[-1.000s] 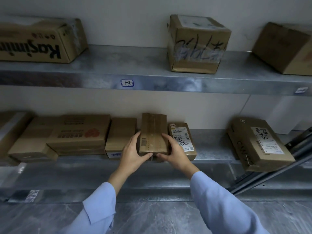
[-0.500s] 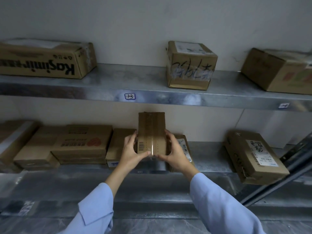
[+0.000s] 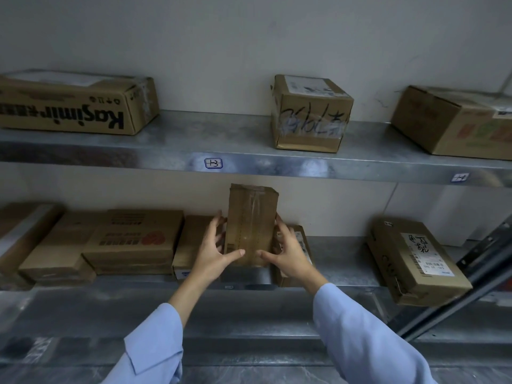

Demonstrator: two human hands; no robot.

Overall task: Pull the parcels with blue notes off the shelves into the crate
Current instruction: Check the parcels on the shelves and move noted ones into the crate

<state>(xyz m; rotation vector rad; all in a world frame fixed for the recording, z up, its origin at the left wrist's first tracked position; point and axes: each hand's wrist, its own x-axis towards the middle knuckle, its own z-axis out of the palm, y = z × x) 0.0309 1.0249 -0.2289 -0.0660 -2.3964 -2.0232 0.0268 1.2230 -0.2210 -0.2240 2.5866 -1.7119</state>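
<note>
The left hand point(image 3: 214, 254) and right hand point(image 3: 289, 254) gripped a narrow brown taped cardboard parcel point(image 3: 250, 223) by its sides, thumbs on its front. They held it upright at the front edge of the lower grey metal shelf point(image 3: 340, 261). Whether it touched that shelf could not be told.

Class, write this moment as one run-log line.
left hand grips taped parcel | right hand grips same parcel | parcel upright at lower shelf | crate not in view | no blue note visible
</note>
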